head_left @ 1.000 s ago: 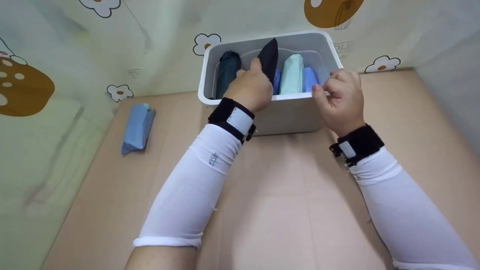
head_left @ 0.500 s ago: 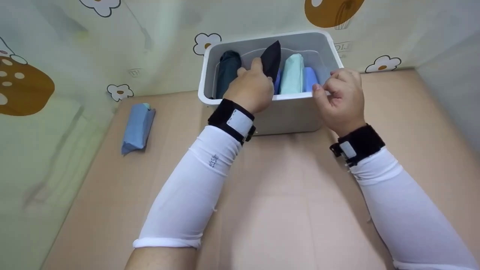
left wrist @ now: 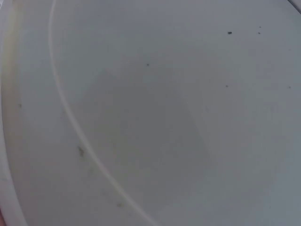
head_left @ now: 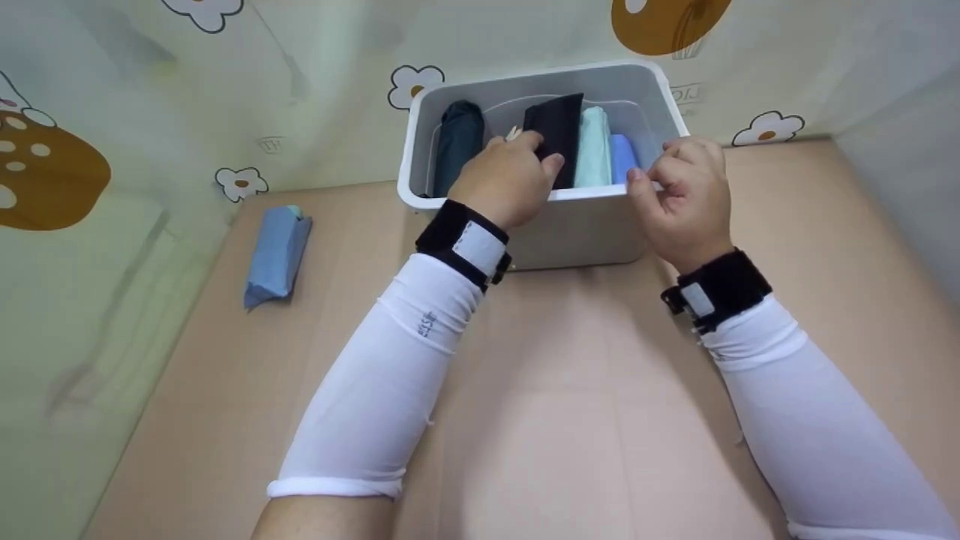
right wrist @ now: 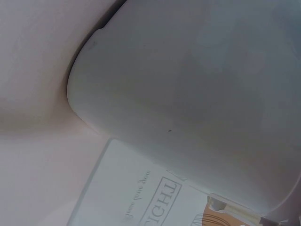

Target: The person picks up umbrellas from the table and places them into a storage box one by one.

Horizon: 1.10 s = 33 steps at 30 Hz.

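Note:
A grey-white plastic bin (head_left: 577,217) stands at the back of the table. My left hand (head_left: 504,180) reaches over its front rim, thumb and fingers against a black folded bundle (head_left: 556,135) that stands upright inside; the thumb shows in front of its face. To the right of it are a mint-green bundle (head_left: 594,146) and a blue one (head_left: 622,157). A dark green bundle (head_left: 457,142) leans at the bin's left end. My right hand (head_left: 686,199) grips the bin's right front rim. The left wrist view holds only the bin's inner wall (left wrist: 155,117); neither wrist view shows fingers clearly.
A blue-grey wrapped bundle (head_left: 274,255) lies on the tan table (head_left: 555,420), left of the bin. Behind the bin hangs a pale curtain (head_left: 315,75) printed with flowers. The right wrist view shows the bin's outer side (right wrist: 188,94) close to that print.
The black bundle has swung from a tilt to nearly upright and moved right, against the mint-green one. My left thumb has come into sight beside it. The right hand stays on the rim.

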Each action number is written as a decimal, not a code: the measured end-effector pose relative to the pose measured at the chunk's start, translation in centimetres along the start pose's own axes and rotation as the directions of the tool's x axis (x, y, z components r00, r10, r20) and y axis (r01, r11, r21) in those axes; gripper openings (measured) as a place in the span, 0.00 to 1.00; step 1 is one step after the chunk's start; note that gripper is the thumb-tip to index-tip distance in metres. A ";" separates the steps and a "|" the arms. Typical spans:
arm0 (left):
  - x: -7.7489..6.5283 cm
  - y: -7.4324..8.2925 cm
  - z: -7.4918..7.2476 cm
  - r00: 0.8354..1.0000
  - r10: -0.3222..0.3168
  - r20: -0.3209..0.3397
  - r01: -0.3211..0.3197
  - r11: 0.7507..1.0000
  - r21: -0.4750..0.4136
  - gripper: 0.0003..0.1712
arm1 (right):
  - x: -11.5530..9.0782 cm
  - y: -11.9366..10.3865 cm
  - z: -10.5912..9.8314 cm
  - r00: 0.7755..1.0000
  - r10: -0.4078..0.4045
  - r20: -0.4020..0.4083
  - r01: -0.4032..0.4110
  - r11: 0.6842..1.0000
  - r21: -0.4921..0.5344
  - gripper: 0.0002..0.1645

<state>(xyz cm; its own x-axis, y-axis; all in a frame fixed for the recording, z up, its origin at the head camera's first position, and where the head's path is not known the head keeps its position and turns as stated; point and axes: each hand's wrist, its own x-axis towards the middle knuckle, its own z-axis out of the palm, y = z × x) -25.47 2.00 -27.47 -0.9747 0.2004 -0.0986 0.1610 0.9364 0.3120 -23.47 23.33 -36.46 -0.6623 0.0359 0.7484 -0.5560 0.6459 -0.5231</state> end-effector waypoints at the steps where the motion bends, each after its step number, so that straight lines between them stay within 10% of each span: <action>1: 0.0 0.0 0.0 1.000 0.003 -0.001 -0.003 1.000 0.002 0.36 | 0.0 0.0 0.0 1.000 0.000 0.000 0.000 1.000 0.001 0.25; 13: -0.8 -1.0 0.8 0.989 0.061 -0.133 -0.056 0.997 0.044 0.35 | 0.1 -0.4 0.3 0.998 0.017 -0.054 -0.013 0.997 0.070 0.24; 28: -3.4 -7.5 2.7 0.843 0.267 -0.466 -0.243 0.964 0.113 0.32 | -0.1 0.0 0.1 1.000 0.010 -0.010 -0.010 1.000 0.010 0.25; 33: -4.4 -10.8 3.1 0.841 0.244 -0.484 -0.263 0.964 0.030 0.30 | -0.1 -0.1 0.1 1.000 0.018 -0.009 -0.018 1.000 0.014 0.25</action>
<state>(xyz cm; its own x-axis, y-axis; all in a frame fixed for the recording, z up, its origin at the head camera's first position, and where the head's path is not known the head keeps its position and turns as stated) -22.44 -8.13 -33.31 -0.8548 0.2579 0.4503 0.4164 0.8588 0.2986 -23.43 23.24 -36.49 -0.6676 0.0545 0.7425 -0.5510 0.6346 -0.5420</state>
